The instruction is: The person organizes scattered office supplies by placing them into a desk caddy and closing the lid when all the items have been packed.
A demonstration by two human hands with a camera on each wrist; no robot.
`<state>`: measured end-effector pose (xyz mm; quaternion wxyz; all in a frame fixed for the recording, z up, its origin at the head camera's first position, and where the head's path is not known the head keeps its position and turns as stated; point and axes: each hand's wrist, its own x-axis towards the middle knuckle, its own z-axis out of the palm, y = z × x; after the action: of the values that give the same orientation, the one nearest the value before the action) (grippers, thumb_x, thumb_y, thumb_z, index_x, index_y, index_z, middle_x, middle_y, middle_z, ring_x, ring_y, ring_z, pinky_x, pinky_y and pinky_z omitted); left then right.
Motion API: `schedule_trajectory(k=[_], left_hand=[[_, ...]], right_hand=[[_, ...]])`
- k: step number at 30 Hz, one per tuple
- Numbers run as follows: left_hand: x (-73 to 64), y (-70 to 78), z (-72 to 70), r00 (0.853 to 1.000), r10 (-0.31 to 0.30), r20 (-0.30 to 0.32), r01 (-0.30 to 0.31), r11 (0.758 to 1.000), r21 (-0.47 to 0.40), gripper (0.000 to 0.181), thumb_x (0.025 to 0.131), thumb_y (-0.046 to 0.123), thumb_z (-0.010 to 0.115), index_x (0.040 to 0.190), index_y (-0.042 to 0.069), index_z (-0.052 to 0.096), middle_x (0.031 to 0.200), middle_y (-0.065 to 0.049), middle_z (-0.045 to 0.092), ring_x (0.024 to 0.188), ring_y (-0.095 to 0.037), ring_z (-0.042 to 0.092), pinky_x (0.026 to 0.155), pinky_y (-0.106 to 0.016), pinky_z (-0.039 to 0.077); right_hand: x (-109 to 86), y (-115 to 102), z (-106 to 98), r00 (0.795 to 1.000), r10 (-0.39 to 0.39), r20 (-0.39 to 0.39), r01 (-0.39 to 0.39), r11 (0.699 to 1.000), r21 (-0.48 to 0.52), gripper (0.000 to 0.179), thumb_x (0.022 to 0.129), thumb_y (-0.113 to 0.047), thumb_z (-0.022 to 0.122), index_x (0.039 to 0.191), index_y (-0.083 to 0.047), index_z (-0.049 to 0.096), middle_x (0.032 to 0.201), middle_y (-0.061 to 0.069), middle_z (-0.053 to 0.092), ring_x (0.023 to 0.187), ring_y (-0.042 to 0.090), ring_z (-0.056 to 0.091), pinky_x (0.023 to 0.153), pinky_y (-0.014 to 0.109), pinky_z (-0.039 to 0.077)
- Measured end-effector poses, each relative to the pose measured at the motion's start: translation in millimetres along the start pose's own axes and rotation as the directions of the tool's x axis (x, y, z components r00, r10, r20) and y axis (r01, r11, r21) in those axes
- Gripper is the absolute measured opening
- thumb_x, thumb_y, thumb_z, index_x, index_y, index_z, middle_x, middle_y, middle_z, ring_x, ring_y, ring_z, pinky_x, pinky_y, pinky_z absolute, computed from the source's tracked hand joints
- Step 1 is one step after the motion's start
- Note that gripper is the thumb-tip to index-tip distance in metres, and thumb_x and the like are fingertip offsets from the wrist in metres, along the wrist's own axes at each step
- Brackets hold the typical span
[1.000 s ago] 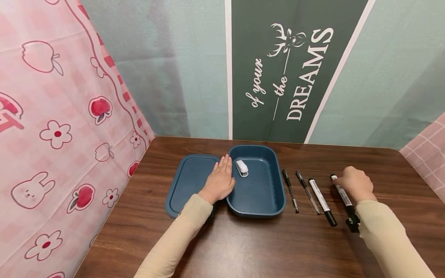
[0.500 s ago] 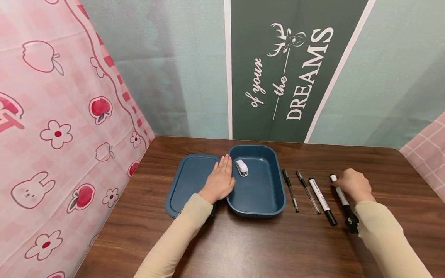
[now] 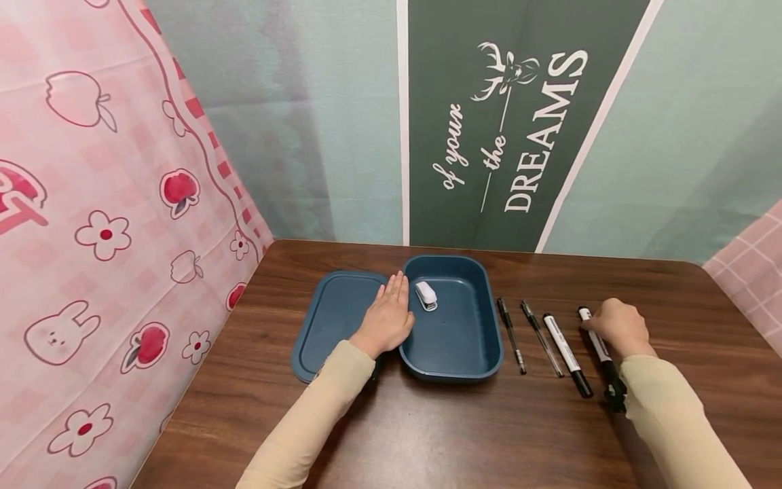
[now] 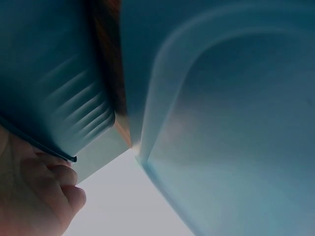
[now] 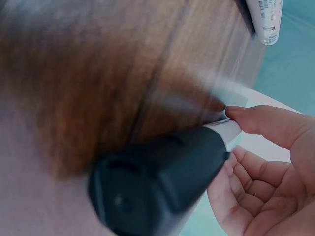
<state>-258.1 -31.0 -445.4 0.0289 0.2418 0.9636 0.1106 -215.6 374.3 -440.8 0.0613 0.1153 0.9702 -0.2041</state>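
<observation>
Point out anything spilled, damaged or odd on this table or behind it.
No spill or damage shows on the table or in the blue box with its white stapler. One oddity: on the backdrop behind, the lettering climbs steeply upward, as though the cloth were hung sideways.

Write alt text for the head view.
A person's right hand pinches a marker on a wooden table, while the left hand, fingers straight, rests against a blue box holding a white stapler. Between box and marker lie two pens and another marker; a blue lid lies left of the box.
</observation>
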Motion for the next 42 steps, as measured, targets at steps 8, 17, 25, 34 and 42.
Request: schedule_trajectory(k=[8,17,25,34,42], left_hand=[[0.6,-1.5,1.7,1.000,-0.001,0.000,0.001,1.000,0.011,0.065,0.098,0.024,0.041,0.149,-0.005,0.012,0.156,-0.017,0.005,0.144,-0.027,0.006,0.115,-0.038,0.009],[0.3,-1.5,2.8,1.000,0.002,-0.009,-0.002,1.000,0.004,0.065,0.098,0.023,0.042,0.148,-0.005,0.013,0.156,-0.017,0.006,0.144,-0.027,0.006,0.115,-0.038,0.010],[-0.3,-0.5,1.1,1.000,0.002,-0.006,-0.001,1.000,0.005,0.065,0.098,0.023,0.041,0.148,-0.005,0.013,0.156,-0.017,0.006,0.143,-0.028,0.007,0.115,-0.038,0.010],[0.0,0.2,1.6,1.000,-0.002,-0.002,0.002,1.000,0.003,0.065,0.098,0.023,0.042,0.148,-0.005,0.013,0.156,-0.017,0.006,0.144,-0.027,0.006,0.115,-0.037,0.009],[0.7,0.0,1.8,1.000,0.002,-0.001,-0.002,1.000,0.008,0.065,0.098,0.023,0.042,0.148,-0.005,0.013,0.156,-0.017,0.006,0.143,-0.028,0.007,0.115,-0.038,0.010]], right_hand=[[-0.3,1.2,-0.4,1.000,-0.022,0.004,0.022,1.000,0.008,0.034,0.083,-0.016,0.065,0.052,-0.011,0.050,0.052,-0.002,0.042,0.051,0.019,0.042,0.048,0.032,0.034],[-0.5,2.3,1.2,1.000,-0.022,0.006,0.022,1.000,0.017,0.035,0.082,-0.016,0.065,0.052,-0.011,0.049,0.051,-0.003,0.040,0.051,0.018,0.041,0.048,0.032,0.034],[0.5,1.4,0.3,1.000,-0.029,0.008,0.029,0.999,0.017,0.035,0.082,-0.016,0.064,0.051,-0.011,0.050,0.050,-0.003,0.040,0.050,0.017,0.040,0.048,0.032,0.034],[0.6,4.5,0.2,0.999,-0.040,0.019,0.039,0.999,0.030,0.034,0.082,-0.018,0.064,0.051,-0.011,0.051,0.049,-0.004,0.040,0.050,0.017,0.040,0.049,0.032,0.033],[1.7,6.3,1.8,0.999,-0.051,0.009,0.051,0.998,0.029,0.036,0.083,-0.018,0.064,0.050,-0.011,0.050,0.049,-0.004,0.038,0.050,0.016,0.039,0.048,0.031,0.032]])
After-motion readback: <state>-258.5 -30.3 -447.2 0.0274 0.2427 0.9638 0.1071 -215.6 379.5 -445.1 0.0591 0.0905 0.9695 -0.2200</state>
